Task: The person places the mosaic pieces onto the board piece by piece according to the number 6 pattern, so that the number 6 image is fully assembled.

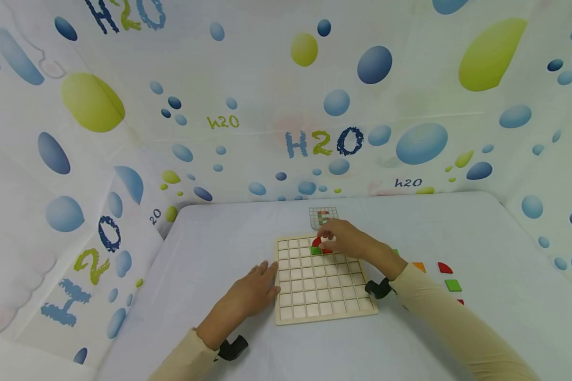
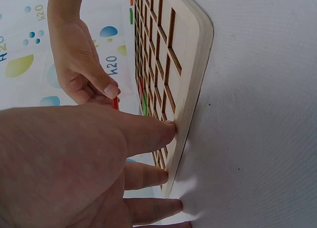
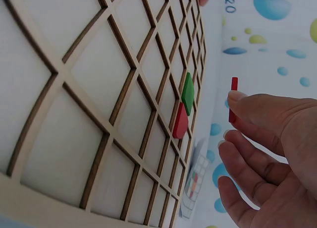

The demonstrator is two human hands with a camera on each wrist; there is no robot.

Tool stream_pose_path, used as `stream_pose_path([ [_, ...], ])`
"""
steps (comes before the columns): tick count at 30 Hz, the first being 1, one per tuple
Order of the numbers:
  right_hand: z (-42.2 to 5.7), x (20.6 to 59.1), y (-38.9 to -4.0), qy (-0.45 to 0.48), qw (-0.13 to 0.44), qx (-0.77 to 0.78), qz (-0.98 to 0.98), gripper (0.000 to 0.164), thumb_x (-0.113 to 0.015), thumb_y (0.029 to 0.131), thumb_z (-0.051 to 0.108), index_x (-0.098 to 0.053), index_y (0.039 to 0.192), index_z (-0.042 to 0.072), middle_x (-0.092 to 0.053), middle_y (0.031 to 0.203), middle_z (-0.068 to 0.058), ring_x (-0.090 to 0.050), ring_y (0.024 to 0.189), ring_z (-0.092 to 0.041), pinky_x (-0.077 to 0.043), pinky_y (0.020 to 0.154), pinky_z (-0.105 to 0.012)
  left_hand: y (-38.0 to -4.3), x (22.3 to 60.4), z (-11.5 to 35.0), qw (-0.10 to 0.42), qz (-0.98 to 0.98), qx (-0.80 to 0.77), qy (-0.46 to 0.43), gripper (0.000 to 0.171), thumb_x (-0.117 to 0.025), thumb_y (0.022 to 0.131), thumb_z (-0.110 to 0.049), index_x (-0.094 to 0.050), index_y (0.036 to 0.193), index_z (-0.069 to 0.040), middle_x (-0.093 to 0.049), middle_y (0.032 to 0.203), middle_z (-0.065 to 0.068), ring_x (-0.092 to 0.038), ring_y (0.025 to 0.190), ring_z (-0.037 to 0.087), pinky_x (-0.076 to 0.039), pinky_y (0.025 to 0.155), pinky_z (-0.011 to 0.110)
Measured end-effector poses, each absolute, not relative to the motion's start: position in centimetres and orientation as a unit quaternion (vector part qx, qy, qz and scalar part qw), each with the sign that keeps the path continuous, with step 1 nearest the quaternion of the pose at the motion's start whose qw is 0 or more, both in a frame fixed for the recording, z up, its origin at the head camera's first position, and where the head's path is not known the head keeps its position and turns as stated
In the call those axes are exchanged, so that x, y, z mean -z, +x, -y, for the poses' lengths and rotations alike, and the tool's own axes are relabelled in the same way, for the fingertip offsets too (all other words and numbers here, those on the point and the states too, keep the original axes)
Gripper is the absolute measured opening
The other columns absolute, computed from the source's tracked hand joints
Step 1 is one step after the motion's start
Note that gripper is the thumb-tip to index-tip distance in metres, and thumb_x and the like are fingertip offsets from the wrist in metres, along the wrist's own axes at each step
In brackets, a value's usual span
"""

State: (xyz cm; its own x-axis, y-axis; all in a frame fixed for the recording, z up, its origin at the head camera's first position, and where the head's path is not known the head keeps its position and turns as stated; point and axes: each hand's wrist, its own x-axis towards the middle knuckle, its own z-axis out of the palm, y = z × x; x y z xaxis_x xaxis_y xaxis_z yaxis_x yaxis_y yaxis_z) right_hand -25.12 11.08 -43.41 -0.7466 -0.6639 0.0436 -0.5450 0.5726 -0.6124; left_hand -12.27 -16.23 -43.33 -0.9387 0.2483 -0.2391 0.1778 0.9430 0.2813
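In the head view, the right hand [image 1: 344, 239] pinches a red piece [image 1: 316, 242] narrowly at the thumb's tip; the piece sits at the hand's nine o'clock, raised above the board [image 1: 311, 310]. A green piece [image 3: 187, 94] and another red piece [image 3: 181, 122] lie near the board's twelve o'clock. The left hand [image 1: 253, 290], fingers extended, touches its nine o'clock edge.

The left hand [image 2: 74, 153] touches the left rim of a wooden grid board [image 2: 194, 54] on the desk [image 2: 262, 114]; beyond, the right hand [image 2: 81, 62] pinches a red piece [image 2: 115, 103] near an inset green tile [image 2: 144, 104].
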Motion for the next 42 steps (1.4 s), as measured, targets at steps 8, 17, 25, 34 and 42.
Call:
stream_pose_path([
  [8, -10.1, 44.1, -24.9, -0.339, 0.103, 0.309, -0.883, 0.021, -0.072, 0.102, 0.013, -0.071, 0.12, 0.002, -0.067, 0.115, -0.01, -0.064, 0.106, -0.024, -0.057, 0.094, -0.041, -12.2, 43.5, 16.3, 0.137, -0.975, -0.132, 0.111, 0.063, -0.06, 0.109, -0.031, -0.041, 0.161, -0.002, -0.039, 0.164, 0.028, -0.039, 0.151, 0.048, -0.039, 0.119, 0.061],
  [17, -8.8, 44.6, -24.8, -0.352, 0.085, 0.291, -0.885, 0.018, -0.077, 0.098, 0.013, -0.074, 0.113, 0.003, -0.071, 0.107, -0.008, -0.066, 0.099, -0.022, -0.058, 0.088, -0.038, -12.3, 43.5, 16.3, 0.14, -0.975, -0.132, 0.113, 0.062, -0.06, 0.109, -0.03, -0.041, 0.161, -0.002, -0.039, 0.164, 0.028, -0.039, 0.152, 0.047, -0.04, 0.119, 0.06],
  [25, -7.9, 45.1, -24.9, -0.35, 0.088, 0.275, -0.891, 0.019, -0.077, 0.098, 0.016, -0.073, 0.113, 0.005, -0.069, 0.107, -0.006, -0.064, 0.1, -0.021, -0.056, 0.089, -0.038, -12.3, 43.6, 16.3, 0.141, -0.975, -0.133, 0.112, 0.063, -0.061, 0.108, -0.031, -0.041, 0.161, -0.003, -0.038, 0.165, 0.027, -0.039, 0.151, 0.048, -0.04, 0.119, 0.06],
  [34, -7.4, 45.3, -24.8, -0.332, 0.099, 0.252, -0.904, 0.021, -0.077, 0.099, 0.021, -0.073, 0.114, 0.007, -0.065, 0.109, -0.005, -0.06, 0.101, -0.021, -0.054, 0.091, -0.041, -12.2, 43.7, 16.4, 0.14, -0.975, -0.135, 0.112, 0.064, -0.062, 0.108, -0.031, -0.041, 0.161, -0.002, -0.038, 0.165, 0.028, -0.039, 0.151, 0.048, -0.04, 0.119, 0.06],
  [42, -7.2, 45.6, -24.7, -0.323, 0.097, 0.248, -0.908, 0.021, -0.078, 0.099, 0.02, -0.073, 0.114, 0.006, -0.064, 0.108, -0.004, -0.058, 0.099, -0.02, -0.053, 0.089, -0.042, -12.2, 43.7, 16.4, 0.139, -0.975, -0.132, 0.114, 0.063, -0.061, 0.108, -0.031, -0.041, 0.161, -0.002, -0.038, 0.165, 0.027, -0.039, 0.152, 0.047, -0.04, 0.119, 0.06],
])
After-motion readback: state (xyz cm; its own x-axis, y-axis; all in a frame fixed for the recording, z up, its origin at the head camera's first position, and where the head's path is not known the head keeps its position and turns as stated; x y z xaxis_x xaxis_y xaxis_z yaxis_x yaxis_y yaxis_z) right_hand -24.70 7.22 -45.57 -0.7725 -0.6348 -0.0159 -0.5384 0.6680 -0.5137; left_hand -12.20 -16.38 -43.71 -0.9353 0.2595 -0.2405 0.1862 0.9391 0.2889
